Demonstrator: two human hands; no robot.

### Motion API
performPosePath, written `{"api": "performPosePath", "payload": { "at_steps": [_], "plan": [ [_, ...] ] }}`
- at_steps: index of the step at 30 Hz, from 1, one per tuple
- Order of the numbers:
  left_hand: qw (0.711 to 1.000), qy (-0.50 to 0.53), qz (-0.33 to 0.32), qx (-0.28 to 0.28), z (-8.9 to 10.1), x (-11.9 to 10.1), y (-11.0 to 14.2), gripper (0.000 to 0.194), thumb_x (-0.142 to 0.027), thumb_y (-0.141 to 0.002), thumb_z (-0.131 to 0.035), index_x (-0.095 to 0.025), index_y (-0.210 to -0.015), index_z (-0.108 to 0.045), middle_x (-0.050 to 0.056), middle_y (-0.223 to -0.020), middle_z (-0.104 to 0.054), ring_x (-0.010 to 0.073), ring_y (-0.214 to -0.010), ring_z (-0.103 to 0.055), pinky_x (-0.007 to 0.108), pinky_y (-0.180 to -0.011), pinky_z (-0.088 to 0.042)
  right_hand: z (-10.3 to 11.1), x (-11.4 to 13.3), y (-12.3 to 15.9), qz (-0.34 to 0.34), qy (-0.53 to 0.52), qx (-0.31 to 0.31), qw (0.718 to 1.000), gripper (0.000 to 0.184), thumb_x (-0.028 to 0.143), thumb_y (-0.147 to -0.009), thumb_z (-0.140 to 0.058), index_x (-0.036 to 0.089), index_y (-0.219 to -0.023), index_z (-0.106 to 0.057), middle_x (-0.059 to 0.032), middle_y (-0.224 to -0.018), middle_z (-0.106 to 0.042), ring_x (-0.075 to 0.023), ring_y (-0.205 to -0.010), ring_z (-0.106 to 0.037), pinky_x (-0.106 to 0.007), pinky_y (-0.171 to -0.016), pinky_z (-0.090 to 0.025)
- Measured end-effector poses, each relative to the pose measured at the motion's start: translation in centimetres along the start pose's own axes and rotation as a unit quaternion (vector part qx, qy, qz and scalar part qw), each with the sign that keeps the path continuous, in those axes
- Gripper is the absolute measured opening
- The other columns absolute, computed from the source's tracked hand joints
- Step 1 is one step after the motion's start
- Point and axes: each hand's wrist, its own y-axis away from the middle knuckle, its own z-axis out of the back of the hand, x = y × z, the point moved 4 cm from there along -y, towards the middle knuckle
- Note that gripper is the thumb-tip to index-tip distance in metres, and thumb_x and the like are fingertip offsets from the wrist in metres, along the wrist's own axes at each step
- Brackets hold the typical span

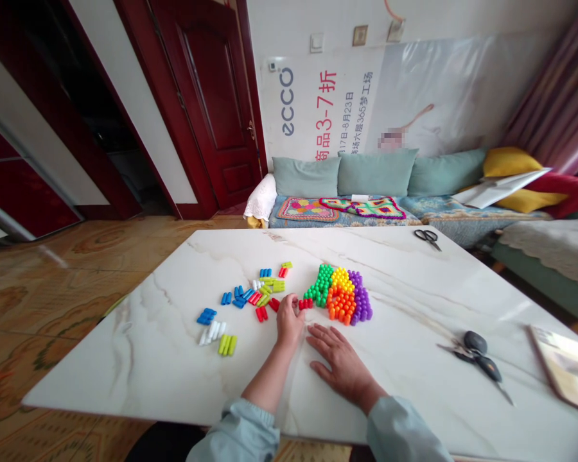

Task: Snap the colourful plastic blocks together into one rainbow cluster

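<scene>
A cluster of plastic pegs (338,296) stood packed together on the white marble table (139,359), in blocks of green, yellow, orange and purple. To its left, loose red pegs (261,313), blue pegs (206,316), white pegs (212,332) and lime pegs (226,345) lay on their sides in small groups.

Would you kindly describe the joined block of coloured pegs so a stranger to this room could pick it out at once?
On the white veined table in front of the sofa, look near the middle, just above the person's right hand. The peg block sits there, joined in green, yellow, orange and purple patches, unlike the loose pegs scattered to its left.
</scene>
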Motion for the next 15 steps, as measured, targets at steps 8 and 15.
{"api": "performPosePath", "payload": {
  "at_steps": [8, 15],
  "plan": [
    [0.983, -0.142, -0.111, -0.038, 6.1, 0.2, 1.6, 0.032, -0.012, -0.082, -0.052, -0.021, -0.113, -0.057, 0.01, -0.119, -0.058, 0.0257, -0.118, -0.05, 0.045, -0.103, -0.04, -0.4, -0.5, 0.0, 0.013, 0.001, -0.021, 1.0, 0.051, 0.042, -0.09, -0.046, 0.022, -0.137, -0.048, -0.0073, -0.149, -0.036, -0.0251, -0.138, -0.032, -0.05, -0.114, -0.025],
    [0.963, -0.259, -0.073, 0.022, 8.8, 5.0, -1.3, 0.072, -0.041, -0.078, -0.063, -0.013, -0.139, -0.039, 0.019, -0.142, -0.041, 0.0362, -0.135, -0.032, 0.053, -0.109, -0.03, -0.5, -0.6, 0.0, 0.012, 0.007, -0.018, 1.0, 0.052, 0.044, -0.091, -0.044, 0.022, -0.138, -0.047, -0.0076, -0.15, -0.036, -0.0248, -0.138, -0.032, -0.049, -0.114, -0.025]
  ]
}}
